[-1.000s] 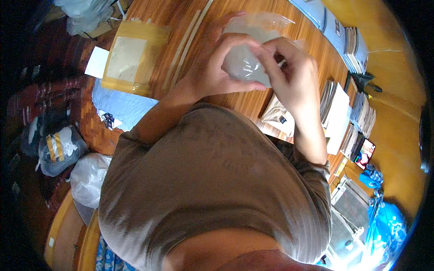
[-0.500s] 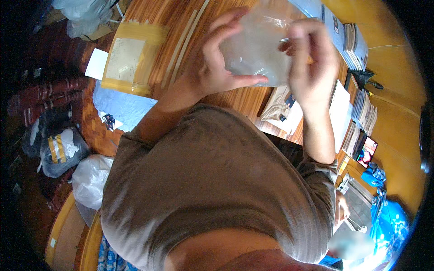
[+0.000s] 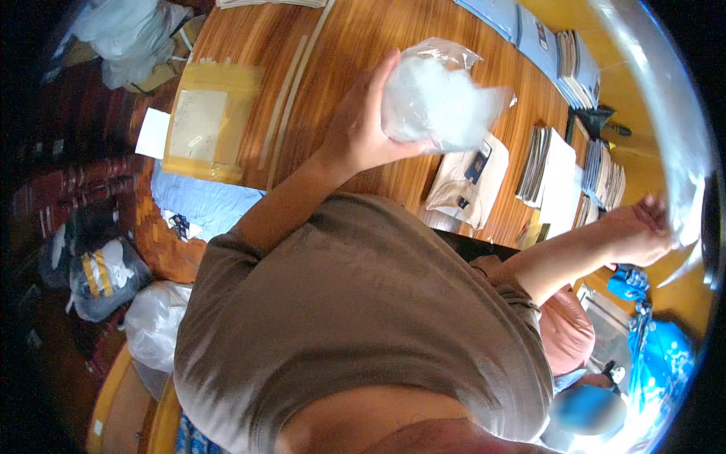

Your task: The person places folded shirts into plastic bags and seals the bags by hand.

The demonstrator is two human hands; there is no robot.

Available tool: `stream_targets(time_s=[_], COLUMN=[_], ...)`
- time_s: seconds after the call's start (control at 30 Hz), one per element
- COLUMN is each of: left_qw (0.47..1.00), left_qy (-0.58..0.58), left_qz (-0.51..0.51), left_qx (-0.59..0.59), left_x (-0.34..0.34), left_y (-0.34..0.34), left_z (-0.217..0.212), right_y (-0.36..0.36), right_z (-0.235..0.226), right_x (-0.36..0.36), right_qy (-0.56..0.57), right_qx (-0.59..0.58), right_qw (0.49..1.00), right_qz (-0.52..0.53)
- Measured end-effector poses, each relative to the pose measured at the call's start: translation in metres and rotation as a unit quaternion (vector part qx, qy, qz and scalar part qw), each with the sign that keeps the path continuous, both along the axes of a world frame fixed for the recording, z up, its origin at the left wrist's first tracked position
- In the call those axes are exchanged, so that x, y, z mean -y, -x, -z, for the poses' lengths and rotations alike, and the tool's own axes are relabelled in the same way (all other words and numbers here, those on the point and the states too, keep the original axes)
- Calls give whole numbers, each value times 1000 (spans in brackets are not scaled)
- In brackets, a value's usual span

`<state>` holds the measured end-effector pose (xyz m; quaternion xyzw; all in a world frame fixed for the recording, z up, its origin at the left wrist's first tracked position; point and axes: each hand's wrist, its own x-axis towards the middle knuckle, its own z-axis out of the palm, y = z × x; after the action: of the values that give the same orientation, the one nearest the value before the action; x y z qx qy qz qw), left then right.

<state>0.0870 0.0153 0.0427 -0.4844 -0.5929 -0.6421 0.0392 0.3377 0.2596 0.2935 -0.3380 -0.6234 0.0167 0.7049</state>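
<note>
In my left hand [image 3: 363, 136] is a rounded bundle of clear, crinkled plastic [image 3: 446, 102], held above the wooden table [image 3: 325, 91]. My thumb and fingers curve around its left side. My right hand [image 3: 639, 234] is out to the far right, its fingers closed on a long, shiny length of clear plastic film [image 3: 662, 98]. That film runs up past the top right edge of the view, blurred by motion. Whether it joins the bundle cannot be seen. Below the bundle lies a cream packet [image 3: 473, 181] with a dark blue label.
Blue packets [image 3: 537, 41] line the far right edge of the table, with stacked packets [image 3: 537, 163] nearer. A yellow-taped packet [image 3: 200, 121] lies at left, above blue fabric [image 3: 208, 200]. Plastic bags [image 3: 155, 321] stand on the floor. Someone in pink [image 3: 563, 333] is at lower right.
My right hand has moved away from the bundle, far to the right, with film in it. My left hand stays on the bundle, which is slightly lower.
</note>
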Motion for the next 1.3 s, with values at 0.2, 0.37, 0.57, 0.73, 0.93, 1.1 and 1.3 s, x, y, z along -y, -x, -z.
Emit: stream_targets(time_s=[0.2, 0.37, 0.57, 0.73, 0.93, 1.1, 1.3], left_qw=[998, 930, 849, 966, 790, 779, 863], left_qy=[-5, 120, 370, 192, 180, 182, 171], left_qz=[-57, -165, -49, 171, 416, 329, 224], left_qx=[15, -307, -375, 26, 413, 501, 419], left_x=[5, -6, -24, -66, -142, -149, -154], left_y=[28, 59, 74, -12, -119, -107, -103], left_z=[-10, -29, 93, 5, 30, 41, 5], right_y=[-33, -60, -55, -83, -67, -101, -97], right_z=[54, 99, 116, 139, 166, 261, 249], right_x=[-2, -6, -20, -50, -83, -124, -67], right_qy=[106, 298, 408, 407, 540, 574, 403], right_qx=[-79, -117, -162, -210, -209, -160, 47], right_qw=[982, 916, 863, 827, 731, 768, 876], right_qz=[-135, -243, -250, -325, -360, -236, -259])
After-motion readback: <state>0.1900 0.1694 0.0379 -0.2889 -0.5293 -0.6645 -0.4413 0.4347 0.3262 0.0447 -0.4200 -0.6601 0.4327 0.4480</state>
